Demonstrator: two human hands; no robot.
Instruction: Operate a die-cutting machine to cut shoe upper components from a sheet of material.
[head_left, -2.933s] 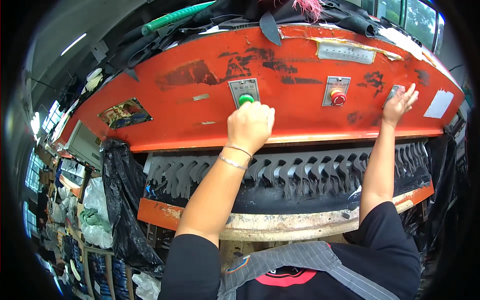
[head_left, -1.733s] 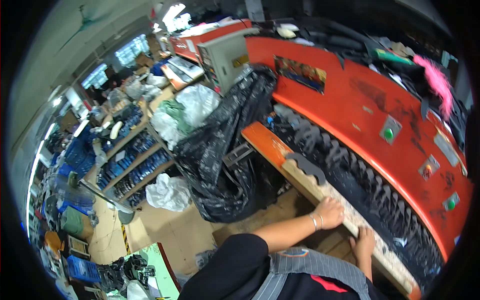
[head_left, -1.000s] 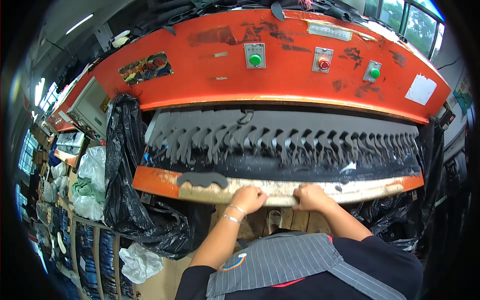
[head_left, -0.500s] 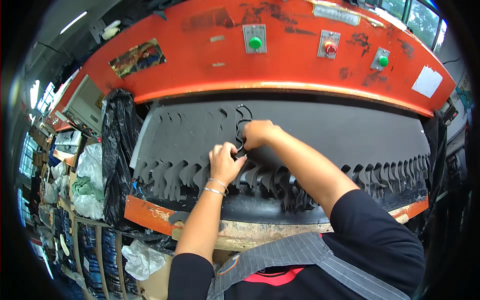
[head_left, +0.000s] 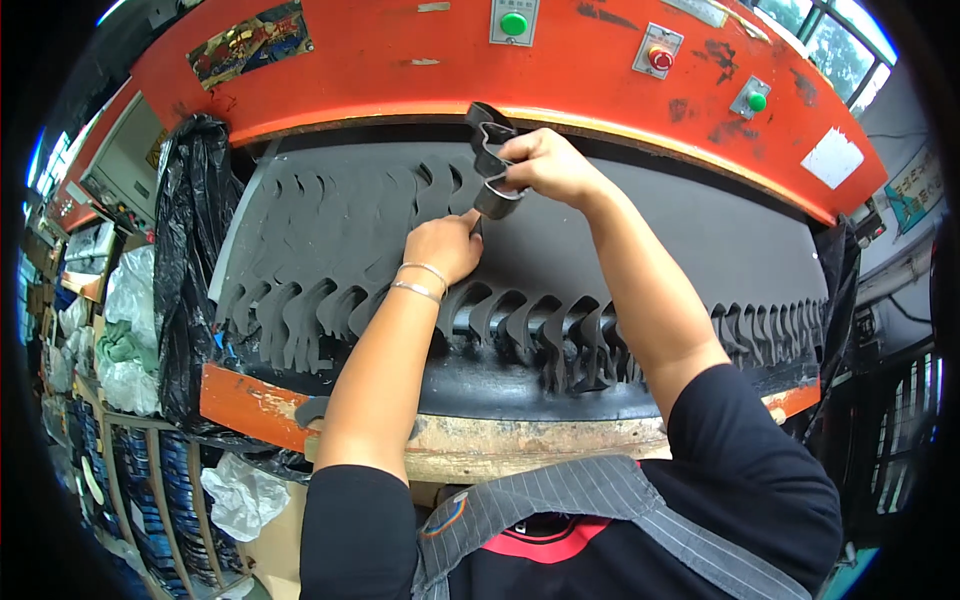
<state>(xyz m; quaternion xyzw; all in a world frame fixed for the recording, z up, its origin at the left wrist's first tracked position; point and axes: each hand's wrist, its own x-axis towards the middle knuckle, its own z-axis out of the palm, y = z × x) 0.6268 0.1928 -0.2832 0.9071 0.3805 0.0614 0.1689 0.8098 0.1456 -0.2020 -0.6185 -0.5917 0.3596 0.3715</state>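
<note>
Raised above a dark grey sheet is a wavy metal cutting die, its upper end tilted away from me. My right hand grips it from the right side, fingers closed around its wall. Just under the die's near end, my left hand has its fingers pinched together; whatever lies between them is too hidden to name. Wavy cut slots run through the left part of the sheet. Along its near edge hang several curved cut strips.
Behind the sheet stands a red press beam with green buttons and a red knob. Black plastic hangs at the left end. A worn wooden edge lies closest to me.
My right hand has lifted the cutting die up off the sheet and tilted it. My left hand stays low beside the die's near end. The whole view has shifted slightly.
</note>
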